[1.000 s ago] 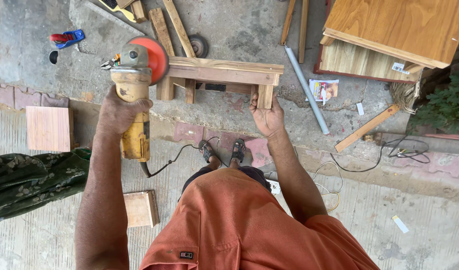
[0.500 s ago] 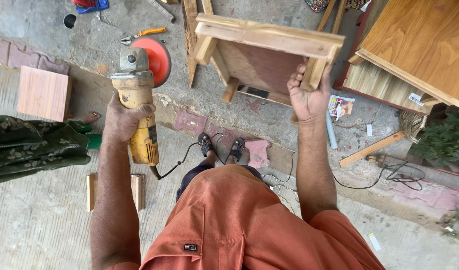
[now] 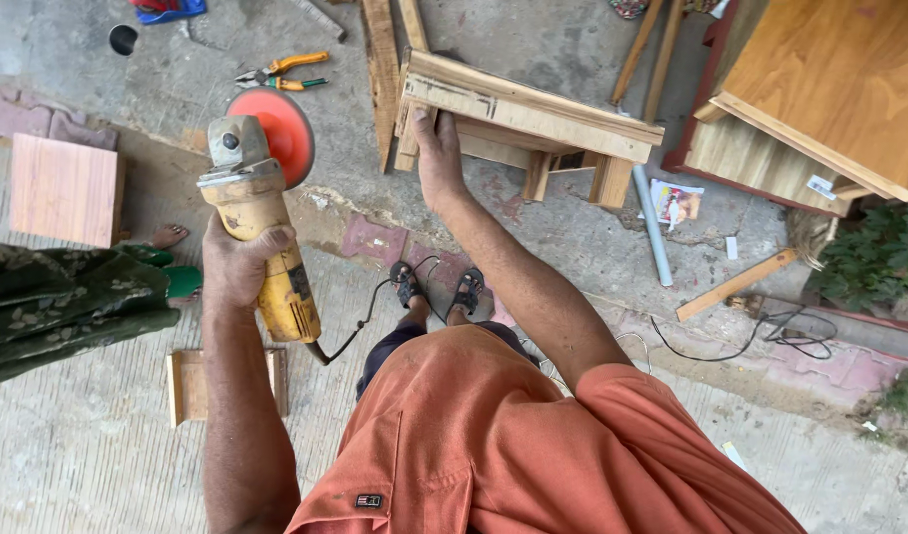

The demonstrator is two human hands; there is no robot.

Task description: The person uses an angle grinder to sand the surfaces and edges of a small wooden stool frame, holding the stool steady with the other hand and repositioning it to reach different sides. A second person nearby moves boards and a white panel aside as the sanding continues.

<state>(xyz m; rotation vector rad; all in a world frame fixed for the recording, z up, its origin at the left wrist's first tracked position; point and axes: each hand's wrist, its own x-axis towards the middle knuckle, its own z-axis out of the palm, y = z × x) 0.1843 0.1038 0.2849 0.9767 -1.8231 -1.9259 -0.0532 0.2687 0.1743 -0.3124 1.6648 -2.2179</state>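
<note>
Compared with the frame half a second before, the right hand (image 3: 436,158) has shifted from the right-hand end of the wooden stool frame (image 3: 533,124) to its left end, and the frame now sits flatter and lower in the picture, its long top rail running from upper centre down toward the right. The angle grinder (image 3: 261,222) has barely moved — it stays at left of centre, its orange disc (image 3: 276,129) pointing up the frame.

The left hand (image 3: 238,262) is clenched around the yellow body of the grinder, fingers wrapped over the casing, with the black cord (image 3: 360,316) trailing from the lower end toward the sandalled feet. The right hand lies on the left end of the stool frame with fingers curled over the rail, grasping it; the arm stretches diagonally up from the orange shirt (image 3: 494,445). Grinder and frame are apart, with bare concrete between the disc and the wood.

In the upper left, pliers (image 3: 281,71) lie on the ground just above the disc. At far left, another person's patterned sleeve (image 3: 68,302) enters the frame, beside a square wooden block (image 3: 63,188). A second small wooden piece (image 3: 227,386) lies under the left forearm.
</note>
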